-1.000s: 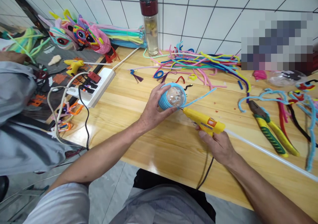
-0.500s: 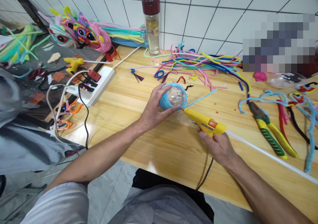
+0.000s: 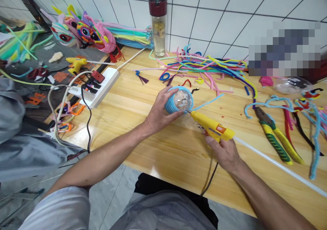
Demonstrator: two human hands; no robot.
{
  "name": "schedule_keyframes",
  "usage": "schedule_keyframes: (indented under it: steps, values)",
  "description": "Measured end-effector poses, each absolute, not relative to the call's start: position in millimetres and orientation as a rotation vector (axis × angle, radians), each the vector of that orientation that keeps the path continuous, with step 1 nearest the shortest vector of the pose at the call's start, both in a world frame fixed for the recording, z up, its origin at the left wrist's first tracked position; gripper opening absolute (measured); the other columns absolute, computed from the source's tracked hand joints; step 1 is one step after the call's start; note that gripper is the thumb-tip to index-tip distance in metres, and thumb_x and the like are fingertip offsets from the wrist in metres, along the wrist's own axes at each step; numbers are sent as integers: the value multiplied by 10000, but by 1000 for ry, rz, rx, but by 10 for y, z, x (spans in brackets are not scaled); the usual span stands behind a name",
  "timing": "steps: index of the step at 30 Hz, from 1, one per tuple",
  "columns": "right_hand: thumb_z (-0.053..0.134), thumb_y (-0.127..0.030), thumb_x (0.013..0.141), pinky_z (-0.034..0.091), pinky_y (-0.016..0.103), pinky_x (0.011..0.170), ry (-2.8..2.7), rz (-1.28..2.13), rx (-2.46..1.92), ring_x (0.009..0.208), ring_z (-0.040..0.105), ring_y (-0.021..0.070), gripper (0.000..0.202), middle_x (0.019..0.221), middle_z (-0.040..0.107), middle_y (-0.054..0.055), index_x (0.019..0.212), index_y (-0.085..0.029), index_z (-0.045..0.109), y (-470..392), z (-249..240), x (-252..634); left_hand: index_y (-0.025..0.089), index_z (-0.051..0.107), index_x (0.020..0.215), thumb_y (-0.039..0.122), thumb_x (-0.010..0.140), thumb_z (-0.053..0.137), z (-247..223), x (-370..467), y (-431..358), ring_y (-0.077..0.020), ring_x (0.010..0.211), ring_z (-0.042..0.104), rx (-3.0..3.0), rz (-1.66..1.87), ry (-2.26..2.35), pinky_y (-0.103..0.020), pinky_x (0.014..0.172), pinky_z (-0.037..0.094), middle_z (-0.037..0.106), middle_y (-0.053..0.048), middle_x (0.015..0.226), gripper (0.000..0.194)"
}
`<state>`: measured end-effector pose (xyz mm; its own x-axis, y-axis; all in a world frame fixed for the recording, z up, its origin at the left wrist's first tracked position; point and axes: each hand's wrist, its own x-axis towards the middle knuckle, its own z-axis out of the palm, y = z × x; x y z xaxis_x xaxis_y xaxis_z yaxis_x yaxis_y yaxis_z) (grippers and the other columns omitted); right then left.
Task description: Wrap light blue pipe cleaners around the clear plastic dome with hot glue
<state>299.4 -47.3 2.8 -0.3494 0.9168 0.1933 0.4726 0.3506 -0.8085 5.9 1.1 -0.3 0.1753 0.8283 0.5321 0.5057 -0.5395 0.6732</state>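
Observation:
A clear round shell wrapped in blue pipe cleaner (image 3: 172, 104) is held by my left hand (image 3: 159, 112), thumb at its lower edge and fingers over its far side. One loose end of blue pipe cleaner (image 3: 211, 101) stretches to the right from it. My right hand (image 3: 224, 151) is wrapped round the handle of a yellow glue gun (image 3: 211, 124). The nozzle is at the shell's lower right rim, close to my left thumb; whether it touches cannot be made out. A long clear glue stick (image 3: 276, 160) sticks out of the gun's back.
Pliers (image 3: 277, 138) lie right of the gun. Behind are pipe cleaners (image 3: 204, 65) and a bottle (image 3: 158, 29). On the left are a power strip (image 3: 102, 88), a second glue gun (image 3: 76, 65) and a person's grey clothing (image 3: 28, 145).
The view has shifted slightly. Both hands keep their holds, and the nozzle stays at the shell's rim. A yellow-green strand now shows at the far left by the person.

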Motion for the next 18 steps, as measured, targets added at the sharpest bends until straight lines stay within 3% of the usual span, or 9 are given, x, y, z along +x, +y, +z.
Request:
schedule_keyframes:
  steps: [8,18]
  values:
    - [551,-635,1036,593,479,982,-1964,856,-1210,1038,728,309,466,1048,766,98,1053,-246,808,-466,31,3004,342,416,1599,608,949,738,0,57,12,-329,1609,426,2115,1303,1270,-575,1283,451,480,-156,1658,773]
    - [555,-552,1054,598,378,830,-1999,868,-1154,877,714,247,394,966,731,61,1034,-236,788,-453,89,2970,318,434,1584,635,946,727,0,52,21,-323,1609,426,2103,1309,1277,-583,1291,434,489,-164,1653,770]
